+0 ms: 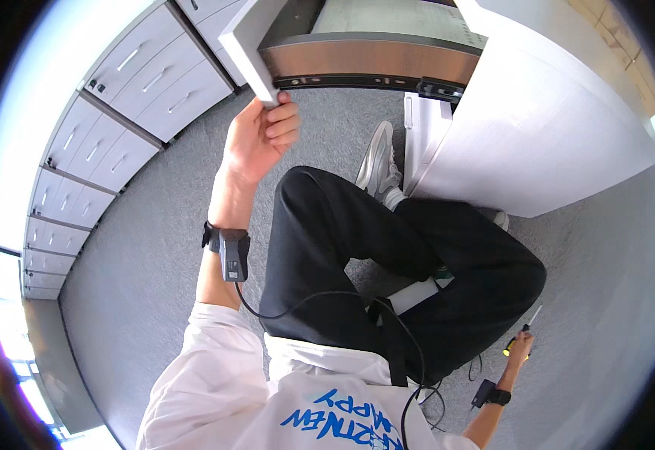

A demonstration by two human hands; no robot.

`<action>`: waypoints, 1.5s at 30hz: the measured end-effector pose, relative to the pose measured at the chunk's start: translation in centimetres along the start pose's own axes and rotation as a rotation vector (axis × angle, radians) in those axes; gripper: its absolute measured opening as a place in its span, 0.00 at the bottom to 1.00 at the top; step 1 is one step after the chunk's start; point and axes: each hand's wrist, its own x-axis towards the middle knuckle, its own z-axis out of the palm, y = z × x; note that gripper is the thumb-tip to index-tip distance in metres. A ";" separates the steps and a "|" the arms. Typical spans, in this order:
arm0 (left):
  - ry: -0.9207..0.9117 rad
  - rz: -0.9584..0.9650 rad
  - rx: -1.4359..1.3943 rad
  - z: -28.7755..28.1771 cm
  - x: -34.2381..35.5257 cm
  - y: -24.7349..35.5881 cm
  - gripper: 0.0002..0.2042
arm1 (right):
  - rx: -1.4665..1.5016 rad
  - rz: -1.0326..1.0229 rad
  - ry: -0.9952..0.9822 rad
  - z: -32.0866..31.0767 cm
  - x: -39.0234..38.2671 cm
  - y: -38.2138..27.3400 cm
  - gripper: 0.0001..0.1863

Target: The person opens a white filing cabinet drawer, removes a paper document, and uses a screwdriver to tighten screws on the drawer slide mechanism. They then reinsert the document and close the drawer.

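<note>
A pulled-out drawer (372, 60) with a white front, brown side and black slide rail juts from a white cabinet (537, 112) at the top. My left hand (262, 135) is closed on the near edge of the drawer front, fingers curled round it. Down at the right, beside my bent knee, my right hand (521, 348) grips a screwdriver (527, 327) with a black and yellow handle. Its metal shaft points up and away, above the floor. Some flat, pale sheets or a panel (399, 19) show inside the drawer.
Rows of white drawer cabinets (155, 75) with handles line the left wall. Grey carpet (155, 217) covers the floor, and my crossed legs (342, 225) lie between the hands. A lower white drawer (425, 135) stands slightly out of the cabinet. Black cables (410, 337) run across my lap.
</note>
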 end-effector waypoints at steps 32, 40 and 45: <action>-0.001 0.053 0.065 1.4 -2.5 -2.7 0.14 | 1.231 -0.379 -0.100 1.4 -0.6 -47.8 0.36; 0.024 0.038 0.094 3.0 -4.9 -5.9 0.15 | 1.238 -0.460 -0.226 1.1 4.8 -45.9 0.36; 0.056 0.046 0.121 4.5 -6.0 -7.5 0.16 | 1.155 -0.482 -0.312 0.1 3.9 -45.3 0.26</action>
